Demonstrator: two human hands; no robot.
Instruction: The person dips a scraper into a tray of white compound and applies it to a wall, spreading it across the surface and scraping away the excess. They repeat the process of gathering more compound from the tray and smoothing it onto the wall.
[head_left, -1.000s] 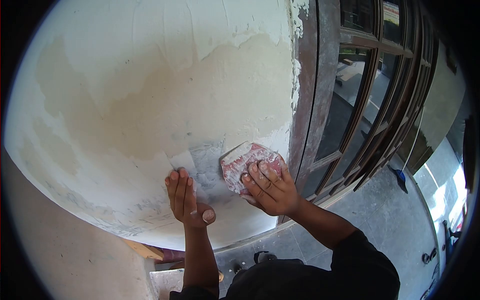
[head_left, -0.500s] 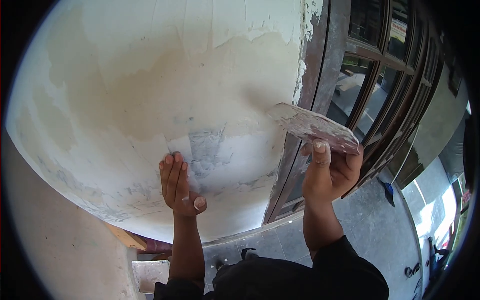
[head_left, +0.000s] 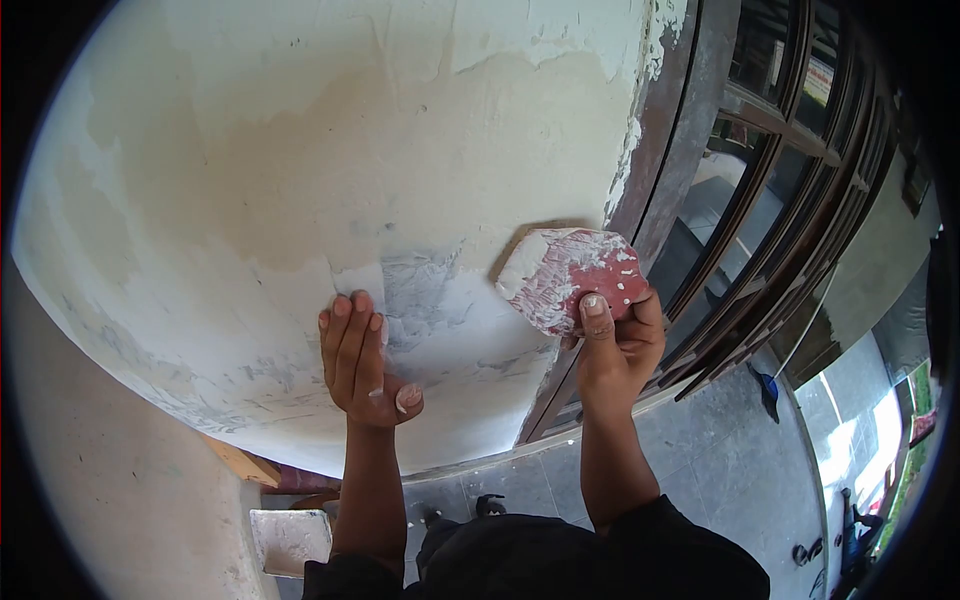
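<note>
While the right hand (head_left: 625,350) pinches a red putty spreader (head_left: 575,275), smeared white, that juts up and leftward from its thumb, the left hand (head_left: 358,365) extends straight fingers before the streaked wall (head_left: 440,170); whether its palm grips anything, I cannot tell. A grey patch (head_left: 425,290) shows just right of the left hand's fingers.

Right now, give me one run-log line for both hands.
Left hand: raised at wall, beside grey patch | Right hand: gripping red scraper, thumb on top, white paste on face | Scraper-wall contact: unclear
</note>
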